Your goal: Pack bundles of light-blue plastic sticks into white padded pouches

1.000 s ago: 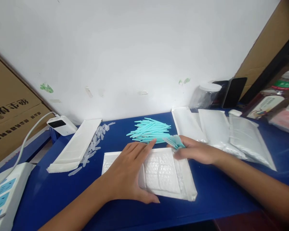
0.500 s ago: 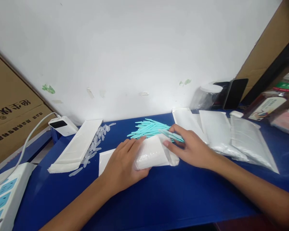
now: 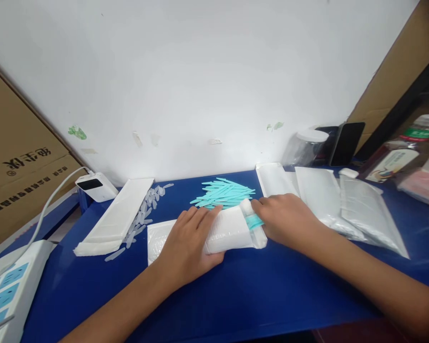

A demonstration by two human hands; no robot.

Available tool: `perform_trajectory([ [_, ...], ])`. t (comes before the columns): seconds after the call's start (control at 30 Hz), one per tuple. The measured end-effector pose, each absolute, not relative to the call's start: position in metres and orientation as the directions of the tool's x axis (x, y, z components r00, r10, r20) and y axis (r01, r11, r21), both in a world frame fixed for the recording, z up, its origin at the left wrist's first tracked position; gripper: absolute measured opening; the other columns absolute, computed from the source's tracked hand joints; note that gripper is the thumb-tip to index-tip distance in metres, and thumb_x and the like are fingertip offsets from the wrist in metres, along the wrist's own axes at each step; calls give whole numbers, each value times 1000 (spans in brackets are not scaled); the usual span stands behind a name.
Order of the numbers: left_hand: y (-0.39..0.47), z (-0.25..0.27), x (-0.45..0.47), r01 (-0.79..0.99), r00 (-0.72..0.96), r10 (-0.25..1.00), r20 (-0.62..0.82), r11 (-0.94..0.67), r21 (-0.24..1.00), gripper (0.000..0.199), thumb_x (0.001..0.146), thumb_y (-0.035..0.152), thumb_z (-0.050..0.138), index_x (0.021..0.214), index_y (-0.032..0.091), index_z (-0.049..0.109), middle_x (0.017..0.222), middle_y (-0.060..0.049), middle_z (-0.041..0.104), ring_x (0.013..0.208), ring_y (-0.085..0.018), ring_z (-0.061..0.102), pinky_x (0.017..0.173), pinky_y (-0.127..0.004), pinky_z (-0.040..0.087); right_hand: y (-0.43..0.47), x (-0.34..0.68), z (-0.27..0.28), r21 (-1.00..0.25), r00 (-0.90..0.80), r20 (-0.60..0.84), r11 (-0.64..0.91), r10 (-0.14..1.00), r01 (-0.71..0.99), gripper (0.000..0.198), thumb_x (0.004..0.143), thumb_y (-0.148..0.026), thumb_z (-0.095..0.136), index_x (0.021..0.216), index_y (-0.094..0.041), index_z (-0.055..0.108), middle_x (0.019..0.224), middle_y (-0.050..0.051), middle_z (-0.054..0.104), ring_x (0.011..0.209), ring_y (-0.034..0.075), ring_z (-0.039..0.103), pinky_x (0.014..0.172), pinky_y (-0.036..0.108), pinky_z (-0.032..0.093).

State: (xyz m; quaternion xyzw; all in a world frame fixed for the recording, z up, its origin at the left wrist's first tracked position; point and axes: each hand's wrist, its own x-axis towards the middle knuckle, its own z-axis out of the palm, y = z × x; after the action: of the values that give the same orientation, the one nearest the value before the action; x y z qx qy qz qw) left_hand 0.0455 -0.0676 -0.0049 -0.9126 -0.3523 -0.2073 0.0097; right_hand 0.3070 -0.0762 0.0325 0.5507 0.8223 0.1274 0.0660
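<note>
My left hand [image 3: 191, 240] is wrapped round a white bubble mailer [image 3: 230, 231] lying on the blue table, its open mouth facing right. At that mouth my right hand [image 3: 284, 216] is closed on a small bunch of turquoise flat sticks [image 3: 253, 221]. Their left ends are inside the mailer's opening; my fingers hide the other ends. Just behind the mailer lies a loose pile of the same turquoise sticks [image 3: 223, 191].
Left stand a stack of flat white mailers [image 3: 116, 214], scattered translucent strips [image 3: 143, 214], a power bank [image 3: 96, 186] and a power strip [image 3: 7, 290]. Right are filled mailers [image 3: 316, 193], a lidded jar [image 3: 307, 145], a phone [image 3: 347, 143] and a bottle [image 3: 396, 155].
My right hand has turned and moved slightly right and down, bringing the turquoise sticks from above the mailer into its mouth. My left hand keeps its grip on the mailer.
</note>
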Motion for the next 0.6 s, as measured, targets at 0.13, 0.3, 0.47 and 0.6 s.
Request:
perform_trajectory([
  [0.13, -68, -5, 48, 664, 578, 679, 453, -714, 222, 81, 83, 34, 75, 154, 25, 38, 129, -13, 66, 114, -37, 61, 101, -57, 47, -78, 280, 73, 355, -364, 39, 328, 930, 875, 24, 87, 2, 59, 101, -13, 70, 83, 15, 78, 70, 28, 74, 51, 36, 21],
  [0.3, -72, 9, 47, 683, 326, 701, 634, -638, 355, 73, 81, 31, 77, 146, 26, 45, 122, -9, 67, 108, -34, 63, 91, -50, 52, -78, 243, 139, 457, -593, 200, 461, 780, 761, 31, 88, 8, 53, 95, -18, 71, 76, 10, 74, 74, 26, 70, 69, 37, 44],
  [0.47, -75, 27, 33, 614, -49, 696, 717, -545, 571, 69, 83, 39, 81, 141, 26, 46, 127, -10, 64, 111, -32, 65, 90, -47, 56, -88, 238, 194, 581, -727, 448, 449, 520, 679, 47, 100, -4, 46, 142, -23, 57, 134, 10, 67, 124, 34, 61, 104, 53, 45],
  [0.6, -75, 32, 26, 541, -188, 661, 727, -548, 638, 68, 83, 44, 82, 137, 23, 45, 124, -10, 62, 109, -30, 65, 87, -44, 58, -97, 252, 198, 421, -581, 688, 413, 434, 807, 41, 108, -27, 48, 148, -21, 51, 130, 10, 66, 117, 33, 64, 97, 49, 49],
])
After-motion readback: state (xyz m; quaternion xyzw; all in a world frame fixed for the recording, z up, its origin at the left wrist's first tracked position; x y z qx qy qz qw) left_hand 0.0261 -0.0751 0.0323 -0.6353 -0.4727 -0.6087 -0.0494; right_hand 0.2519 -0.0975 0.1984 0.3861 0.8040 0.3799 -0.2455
